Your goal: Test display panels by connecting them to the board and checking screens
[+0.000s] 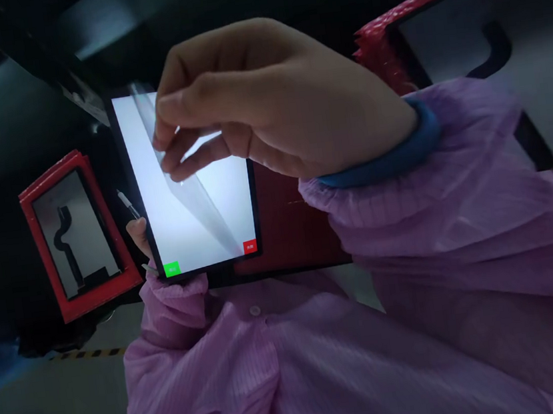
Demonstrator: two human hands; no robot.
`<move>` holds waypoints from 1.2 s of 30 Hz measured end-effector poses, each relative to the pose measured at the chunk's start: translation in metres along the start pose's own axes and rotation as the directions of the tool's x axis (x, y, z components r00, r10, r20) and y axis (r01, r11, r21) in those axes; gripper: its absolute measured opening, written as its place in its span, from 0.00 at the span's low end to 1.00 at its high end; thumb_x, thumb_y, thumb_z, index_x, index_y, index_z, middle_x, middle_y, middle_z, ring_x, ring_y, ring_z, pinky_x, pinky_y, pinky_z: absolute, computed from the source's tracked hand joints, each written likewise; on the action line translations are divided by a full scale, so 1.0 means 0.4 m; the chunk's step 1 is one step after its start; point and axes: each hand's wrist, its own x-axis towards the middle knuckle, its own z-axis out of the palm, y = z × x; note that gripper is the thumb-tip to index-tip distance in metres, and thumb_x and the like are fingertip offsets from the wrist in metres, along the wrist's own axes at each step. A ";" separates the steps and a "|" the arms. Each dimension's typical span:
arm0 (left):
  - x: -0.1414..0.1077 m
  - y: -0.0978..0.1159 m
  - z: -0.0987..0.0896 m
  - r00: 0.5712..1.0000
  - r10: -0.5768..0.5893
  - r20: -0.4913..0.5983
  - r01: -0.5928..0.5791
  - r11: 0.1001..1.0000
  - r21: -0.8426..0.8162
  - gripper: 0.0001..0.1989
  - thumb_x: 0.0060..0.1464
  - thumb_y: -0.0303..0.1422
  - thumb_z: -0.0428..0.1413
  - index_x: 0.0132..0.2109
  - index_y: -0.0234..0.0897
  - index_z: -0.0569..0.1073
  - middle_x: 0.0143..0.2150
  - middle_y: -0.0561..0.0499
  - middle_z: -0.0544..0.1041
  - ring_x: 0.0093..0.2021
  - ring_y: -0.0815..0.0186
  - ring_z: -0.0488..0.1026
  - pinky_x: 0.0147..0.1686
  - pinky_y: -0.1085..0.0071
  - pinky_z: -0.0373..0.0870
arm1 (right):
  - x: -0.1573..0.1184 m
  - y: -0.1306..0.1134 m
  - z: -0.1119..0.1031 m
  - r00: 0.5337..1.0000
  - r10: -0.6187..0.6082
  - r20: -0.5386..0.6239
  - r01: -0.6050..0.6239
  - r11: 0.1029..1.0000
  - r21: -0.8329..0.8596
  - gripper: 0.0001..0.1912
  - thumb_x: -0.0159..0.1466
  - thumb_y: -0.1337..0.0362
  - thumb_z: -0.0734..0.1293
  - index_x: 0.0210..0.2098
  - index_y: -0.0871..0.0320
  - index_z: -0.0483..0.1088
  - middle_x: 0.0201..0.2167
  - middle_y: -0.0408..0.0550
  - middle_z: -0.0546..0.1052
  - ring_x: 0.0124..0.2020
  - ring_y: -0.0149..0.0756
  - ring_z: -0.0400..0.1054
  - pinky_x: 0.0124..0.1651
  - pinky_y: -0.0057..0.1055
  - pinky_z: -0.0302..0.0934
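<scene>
A lit tablet [218, 221] with a white screen, a green box and a red box at its lower corners, is tilted in front of me. My left hand [139, 236] grips its left edge, mostly hidden behind it; a thin white-tipped pen-like item [126, 201] sticks up beside the thumb. Above the screen, my right hand [243, 97] pinches a thin transparent film [206, 209] between thumb and fingers. The film hangs slanting across the screen, its lower end near the red box.
At the left lies a red-framed panel [46, 255] with a dark curved part on it. A larger red-edged panel [464, 9] with a dark curved shape is at the upper right. A red surface [293, 218] shows right of the tablet.
</scene>
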 end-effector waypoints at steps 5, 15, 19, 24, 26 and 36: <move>-0.008 -0.007 -0.002 0.986 0.163 -0.036 -0.164 0.986 -0.027 0.33 0.46 0.60 0.56 0.54 0.48 0.78 0.46 0.51 0.83 0.58 0.52 0.75 0.50 0.60 0.76 | 0.030 0.042 -0.013 0.993 -0.041 -0.108 0.075 0.937 0.342 0.16 0.76 0.71 0.52 0.33 0.61 0.62 0.31 0.39 0.66 0.38 0.20 0.70 0.53 0.22 0.72; -0.019 -0.004 -0.004 0.990 0.137 -0.038 -0.140 0.981 -0.131 0.28 0.51 0.55 0.54 0.52 0.45 0.77 0.49 0.53 0.83 0.58 0.54 0.74 0.50 0.63 0.76 | 0.035 0.025 -0.013 0.972 0.012 -0.234 0.094 0.896 0.435 0.14 0.77 0.72 0.52 0.34 0.62 0.59 0.33 0.39 0.62 0.37 0.18 0.67 0.53 0.20 0.73; -0.017 -0.010 -0.018 0.995 0.092 -0.042 -0.097 0.983 -0.158 0.26 0.55 0.54 0.51 0.50 0.43 0.77 0.47 0.55 0.83 0.60 0.58 0.72 0.53 0.65 0.74 | 0.034 0.028 -0.019 0.972 0.006 -0.234 0.087 0.920 0.383 0.15 0.77 0.71 0.51 0.33 0.62 0.59 0.31 0.39 0.59 0.38 0.18 0.66 0.51 0.19 0.72; -0.015 -0.015 -0.021 0.991 0.112 -0.079 -0.117 0.991 -0.068 0.28 0.54 0.56 0.47 0.47 0.42 0.77 0.53 0.55 0.81 0.65 0.55 0.67 0.56 0.62 0.74 | 0.030 0.033 -0.023 0.973 -0.051 -0.223 0.128 0.930 0.344 0.14 0.75 0.72 0.52 0.33 0.62 0.59 0.29 0.37 0.58 0.40 0.18 0.67 0.55 0.20 0.70; -0.016 -0.013 -0.015 0.989 0.123 -0.077 -0.126 0.991 -0.039 0.28 0.55 0.56 0.46 0.48 0.43 0.77 0.56 0.55 0.80 0.66 0.55 0.66 0.57 0.61 0.73 | 0.030 0.032 -0.024 0.970 -0.040 -0.239 0.122 0.932 0.341 0.14 0.76 0.72 0.53 0.32 0.62 0.59 0.29 0.37 0.59 0.40 0.18 0.68 0.53 0.19 0.71; -0.010 -0.024 -0.032 0.986 0.166 -0.018 -0.167 0.966 -0.195 0.31 0.57 0.56 0.51 0.56 0.40 0.75 0.51 0.51 0.82 0.54 0.54 0.76 0.54 0.60 0.73 | 0.033 0.022 -0.017 0.957 0.020 -0.289 0.078 0.943 0.324 0.14 0.76 0.70 0.52 0.33 0.61 0.59 0.30 0.36 0.61 0.38 0.16 0.68 0.49 0.16 0.72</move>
